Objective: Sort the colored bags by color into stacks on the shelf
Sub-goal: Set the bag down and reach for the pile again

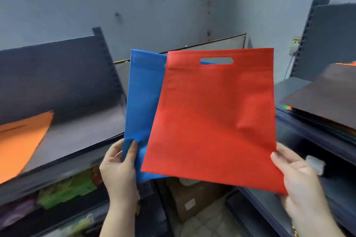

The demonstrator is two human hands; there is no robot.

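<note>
Two bags in the air, none on a shelf yet. Left hand (117, 163) pinches the blue bag (141, 106) at its lower left edge, thumb on the front face. Right hand (296, 177) pinches the red bag (213, 121) at its lower right corner. Red overlaps the front of blue; both are held upright, handle cut-outs on top, between the two shelf units.

Left shelf (81, 121): an orange bag (21, 140) lies flat toward its left end, with bare board toward the near right corner. Right shelf (289, 84): a dark sheet (327, 94) lies over a pile with orange showing at the edges; too blurred to say what's underneath.

Likely step: separate the pair and lay each down as its own stack.

How to do it well:
- Pull the hands apart first so red clears blue; the nonwoven fabric will probably cling and drag.
- Corner pinches let a bag flop, so land the bottom edge first and let the rest fall flat.
- Blue probably suits the left shelf's bare right end, beside the orange bag, not on it.
- Keep handle ends facing one way so the stacks sit square.
- Red: I can't see a red stack from here; check before dropping.
</note>
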